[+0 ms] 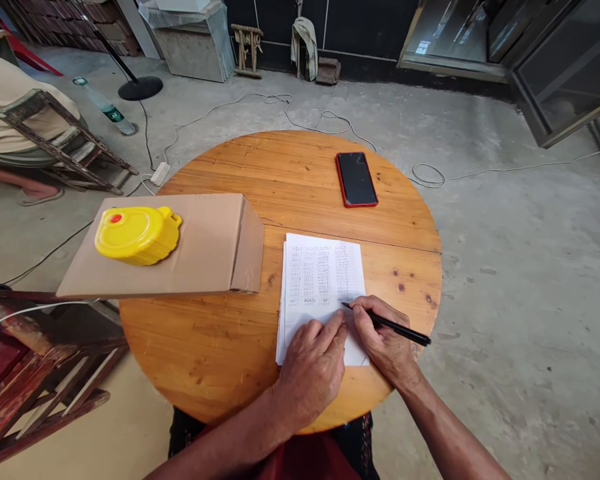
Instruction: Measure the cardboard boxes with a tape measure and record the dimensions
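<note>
White paper sheets (pixel 325 267) lie stacked on a round wooden table (pixel 220 360), the top one carrying several columns of small handwriting. My right hand (pixel 387 340) grips a black pen (pixel 403 329), whose tip touches the sheet at the lower end of the rightmost column. Across the lower part of the paper rests my left hand (pixel 315 363), its fingers stretched forward and pressing the sheet down. Part of the sheet is hidden under both hands.
A cardboard box (pixel 205 253) with a yellow plastic case (pixel 139 233) on top stands at the table's left. A red-edged phone (pixel 357 179) lies at the back. Cables (pixel 300 123) run over the floor. A person sits on a wooden chair (pixel 65 140) at far left, near a bottle (pixel 105 107).
</note>
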{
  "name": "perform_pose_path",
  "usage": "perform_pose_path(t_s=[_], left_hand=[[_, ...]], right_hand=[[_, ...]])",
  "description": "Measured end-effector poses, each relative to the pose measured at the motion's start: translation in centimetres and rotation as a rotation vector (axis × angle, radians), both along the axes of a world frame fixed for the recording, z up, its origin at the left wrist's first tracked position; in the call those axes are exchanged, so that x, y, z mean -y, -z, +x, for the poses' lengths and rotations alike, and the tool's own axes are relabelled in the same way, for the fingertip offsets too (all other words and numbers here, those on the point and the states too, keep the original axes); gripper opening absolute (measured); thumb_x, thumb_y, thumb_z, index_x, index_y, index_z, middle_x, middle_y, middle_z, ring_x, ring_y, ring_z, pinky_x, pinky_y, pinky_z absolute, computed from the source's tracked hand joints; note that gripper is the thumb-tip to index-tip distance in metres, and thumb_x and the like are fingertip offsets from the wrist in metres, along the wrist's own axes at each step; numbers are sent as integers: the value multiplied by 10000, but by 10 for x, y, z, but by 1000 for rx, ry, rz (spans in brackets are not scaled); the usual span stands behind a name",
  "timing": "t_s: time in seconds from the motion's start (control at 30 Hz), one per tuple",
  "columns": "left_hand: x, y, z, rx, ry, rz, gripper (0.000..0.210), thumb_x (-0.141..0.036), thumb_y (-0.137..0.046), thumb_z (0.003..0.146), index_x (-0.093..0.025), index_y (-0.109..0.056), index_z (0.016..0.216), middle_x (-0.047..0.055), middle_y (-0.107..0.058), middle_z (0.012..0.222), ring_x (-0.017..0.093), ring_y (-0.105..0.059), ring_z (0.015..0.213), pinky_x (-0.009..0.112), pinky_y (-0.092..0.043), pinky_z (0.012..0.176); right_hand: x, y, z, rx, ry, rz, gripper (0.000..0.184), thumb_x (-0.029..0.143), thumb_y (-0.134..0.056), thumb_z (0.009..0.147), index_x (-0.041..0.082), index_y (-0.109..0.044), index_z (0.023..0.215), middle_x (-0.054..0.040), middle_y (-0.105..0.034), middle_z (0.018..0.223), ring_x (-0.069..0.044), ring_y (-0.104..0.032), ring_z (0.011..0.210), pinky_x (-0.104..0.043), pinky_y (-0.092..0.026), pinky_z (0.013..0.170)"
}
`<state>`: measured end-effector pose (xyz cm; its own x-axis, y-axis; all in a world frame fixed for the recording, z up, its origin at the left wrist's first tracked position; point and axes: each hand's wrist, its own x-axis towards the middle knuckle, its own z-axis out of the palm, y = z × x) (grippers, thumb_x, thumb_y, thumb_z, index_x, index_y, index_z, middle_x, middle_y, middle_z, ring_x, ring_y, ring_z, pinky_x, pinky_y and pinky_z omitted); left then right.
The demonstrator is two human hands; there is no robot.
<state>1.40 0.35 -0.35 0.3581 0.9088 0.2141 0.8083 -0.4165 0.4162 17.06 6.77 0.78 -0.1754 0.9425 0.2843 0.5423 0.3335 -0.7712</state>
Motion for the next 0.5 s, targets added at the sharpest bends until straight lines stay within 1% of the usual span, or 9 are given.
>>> perform_pose_path(t_s=[0.17,0.5], left_hand=[[0,1,0,12,-7,13,426,-139,-494,913,-139,-534,1338,76,-558,1412,233,-559,930,411,-507,829],[-1,1,1,21,-12,17,422,-135,-492,913,-131,-538,1332,100,-581,1381,229,-559,913,407,-513,817]], right_hand=[[0,0,-1,1,3,-13,125,160,-554,893,191,-660,834,0,-703,756,-134,-659,666,-233,-514,656],[1,0,-1,14,-9,-8,125,154,-553,887,193,-654,825,0,-698,743,-137,-660,658,-238,-514,655]])
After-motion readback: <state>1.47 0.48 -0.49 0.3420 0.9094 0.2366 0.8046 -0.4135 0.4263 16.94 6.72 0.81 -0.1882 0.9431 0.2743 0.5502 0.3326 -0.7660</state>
